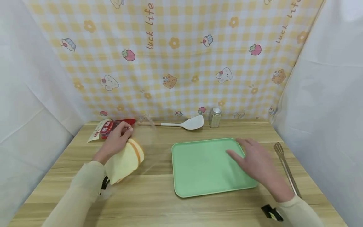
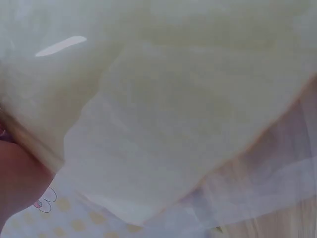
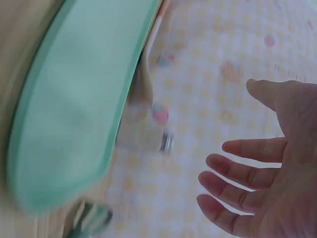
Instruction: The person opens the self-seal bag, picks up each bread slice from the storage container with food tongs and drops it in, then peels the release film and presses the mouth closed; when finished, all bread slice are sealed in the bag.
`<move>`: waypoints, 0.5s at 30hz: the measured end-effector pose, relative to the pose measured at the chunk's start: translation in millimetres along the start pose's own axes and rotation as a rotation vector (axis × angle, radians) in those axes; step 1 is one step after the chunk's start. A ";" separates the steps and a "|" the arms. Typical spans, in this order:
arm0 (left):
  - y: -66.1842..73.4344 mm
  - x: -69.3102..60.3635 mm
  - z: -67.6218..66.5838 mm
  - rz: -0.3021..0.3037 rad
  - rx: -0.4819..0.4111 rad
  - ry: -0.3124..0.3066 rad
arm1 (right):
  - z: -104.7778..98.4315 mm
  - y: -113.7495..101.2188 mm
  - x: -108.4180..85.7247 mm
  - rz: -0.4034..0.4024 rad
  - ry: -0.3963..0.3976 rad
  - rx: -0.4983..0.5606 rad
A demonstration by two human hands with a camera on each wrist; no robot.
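Between its thumb and fingers my left hand [image 1: 114, 143] grips a clear plastic bag of sliced bread [image 1: 124, 164], held tilted above the left of the table. The bread's pale face and brown crust fill most of the left wrist view, seen through shiny film [image 2: 163, 114]. Over the right edge of a light green rectangular tray [image 1: 207, 168] hovers my right hand [image 1: 256, 160]. Its fingers are spread and hold nothing, as the right wrist view also shows. The tray's bare surface is in view.
Behind my left hand lies a red and cream food packet [image 1: 110, 127]. A white spatula [image 1: 193, 123] with a wooden handle and a shaker jar [image 1: 215, 118] are along the back. At the right lies a slotted-ended metal utensil [image 1: 287, 171]. A checked cloth [image 1: 181, 63] hangs behind.
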State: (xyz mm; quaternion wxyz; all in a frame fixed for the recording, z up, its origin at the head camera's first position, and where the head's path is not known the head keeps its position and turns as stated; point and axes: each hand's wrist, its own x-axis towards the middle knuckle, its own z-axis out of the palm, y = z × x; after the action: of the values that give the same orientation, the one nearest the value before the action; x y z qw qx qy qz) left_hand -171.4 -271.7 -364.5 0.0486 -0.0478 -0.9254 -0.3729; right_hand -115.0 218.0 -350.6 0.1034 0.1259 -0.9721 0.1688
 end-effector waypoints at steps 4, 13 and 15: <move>5.4 -5.5 0.9 0.000 -0.056 0.087 | 20.6 -35.7 16.1 -0.062 -0.051 0.155; 22.7 -16.3 8.5 0.010 -0.278 0.296 | 74.0 -100.6 50.5 -0.055 -0.286 0.662; 24.9 -18.3 12.2 -0.004 -0.339 0.338 | 82.0 -115.4 57.0 -0.041 -0.318 0.760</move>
State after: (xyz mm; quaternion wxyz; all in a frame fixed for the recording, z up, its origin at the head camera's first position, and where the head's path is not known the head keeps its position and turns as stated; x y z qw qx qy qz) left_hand -150.9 -246.3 -358.5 0.1932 0.0097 -0.8284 -0.5257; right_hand -149.7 71.9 -377.5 -0.0985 0.1988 -0.8417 0.4922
